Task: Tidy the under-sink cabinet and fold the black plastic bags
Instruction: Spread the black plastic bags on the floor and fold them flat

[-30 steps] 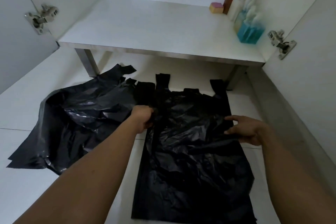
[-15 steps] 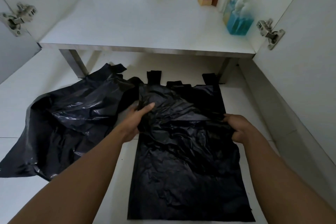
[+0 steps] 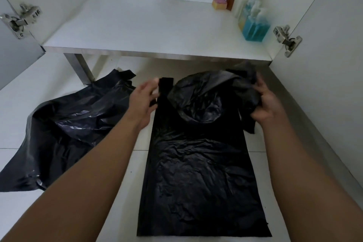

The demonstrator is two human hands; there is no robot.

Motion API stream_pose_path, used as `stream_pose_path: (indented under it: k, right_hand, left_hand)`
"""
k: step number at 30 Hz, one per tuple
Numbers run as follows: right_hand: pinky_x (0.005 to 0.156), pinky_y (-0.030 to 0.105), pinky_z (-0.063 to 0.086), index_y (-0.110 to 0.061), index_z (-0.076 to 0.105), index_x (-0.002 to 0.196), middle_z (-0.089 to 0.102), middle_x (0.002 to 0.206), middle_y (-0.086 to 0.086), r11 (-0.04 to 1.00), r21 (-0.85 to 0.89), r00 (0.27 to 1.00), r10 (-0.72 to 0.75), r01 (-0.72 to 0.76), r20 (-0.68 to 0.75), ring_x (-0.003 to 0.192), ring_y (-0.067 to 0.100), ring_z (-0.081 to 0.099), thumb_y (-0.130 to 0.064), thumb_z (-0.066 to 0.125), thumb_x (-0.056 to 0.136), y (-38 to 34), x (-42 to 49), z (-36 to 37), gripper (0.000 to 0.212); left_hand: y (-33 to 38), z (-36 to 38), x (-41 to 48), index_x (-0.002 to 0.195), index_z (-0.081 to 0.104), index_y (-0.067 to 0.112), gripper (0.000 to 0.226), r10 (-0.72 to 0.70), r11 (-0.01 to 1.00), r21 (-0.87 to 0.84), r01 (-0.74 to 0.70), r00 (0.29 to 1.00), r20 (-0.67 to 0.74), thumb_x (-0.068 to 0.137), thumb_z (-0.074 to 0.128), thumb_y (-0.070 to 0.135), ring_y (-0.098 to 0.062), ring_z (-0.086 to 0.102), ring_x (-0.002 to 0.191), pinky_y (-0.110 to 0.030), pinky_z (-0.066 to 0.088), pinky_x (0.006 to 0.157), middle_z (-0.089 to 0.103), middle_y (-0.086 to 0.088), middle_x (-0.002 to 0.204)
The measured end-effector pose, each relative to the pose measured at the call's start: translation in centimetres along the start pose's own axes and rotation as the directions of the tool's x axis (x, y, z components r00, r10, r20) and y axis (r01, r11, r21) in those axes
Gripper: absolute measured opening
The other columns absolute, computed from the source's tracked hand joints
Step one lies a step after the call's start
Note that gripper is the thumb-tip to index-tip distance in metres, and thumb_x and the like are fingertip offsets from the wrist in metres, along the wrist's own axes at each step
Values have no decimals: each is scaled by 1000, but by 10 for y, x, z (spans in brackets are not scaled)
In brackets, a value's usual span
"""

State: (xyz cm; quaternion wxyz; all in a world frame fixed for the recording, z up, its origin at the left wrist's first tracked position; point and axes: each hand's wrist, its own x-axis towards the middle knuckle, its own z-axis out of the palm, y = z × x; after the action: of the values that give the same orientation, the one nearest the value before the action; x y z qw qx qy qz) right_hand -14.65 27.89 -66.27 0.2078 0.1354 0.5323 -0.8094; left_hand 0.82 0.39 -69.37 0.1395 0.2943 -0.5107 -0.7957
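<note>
A black bag (image 3: 202, 173) is lying flat on the floor (image 3: 13, 104) at 6 o'clock, its top ballooning where the right hand (image 3: 269, 102) is clutching it at 3 o'clock; the left hand (image 3: 144, 100) is hovering, fingers spread. A second bag (image 3: 64, 129) is sprawling at 9 o'clock.

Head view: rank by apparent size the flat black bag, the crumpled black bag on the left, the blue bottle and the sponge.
1. Flat black bag and crumpled black bag: too close to rank, since the left arm hides part of the crumpled one.
2. Blue bottle.
3. Sponge, smallest.
</note>
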Motion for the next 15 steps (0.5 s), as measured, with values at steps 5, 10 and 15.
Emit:
stream_pose_path:
  k: [5, 10, 15]
  right_hand:
    - [95, 48, 49, 4, 61, 106, 66, 118, 21, 907, -253, 938, 297, -335, -179, 95, 25, 69, -8, 43, 96, 61, 32, -52, 24]
    - [88, 44, 47, 4, 56, 131, 65, 109, 19, 886, -182, 888, 372, -427, -269, 95, 32, 62, -11, 37, 103, 70, 0, -27, 36]
    - [80, 46, 57, -15, 58, 132, 68, 121, 14, 902, -320, 954, 298, -289, -21, 108, 34, 66, -30, 73, 84, 69, -1, -39, 53]
  left_hand:
    - [-57, 2, -22, 133, 56, 24, 74, -401, 913, 148, 381, 904, 147, 71, 81, 54, -29, 60, 120, -50, 43, 110, 64, -2, 129]
    - [-75, 21, -15, 112, 63, 10, 28, -363, 896, 273, 350, 932, -4, 87, 76, 10, -26, 69, 99, -38, 59, 86, 72, -7, 107]
    - [-69, 14, -7, 108, 66, 10, 24, -319, 897, 273, 347, 937, -140, 89, 74, 24, -18, 64, 69, -26, 48, 57, 73, -6, 95]
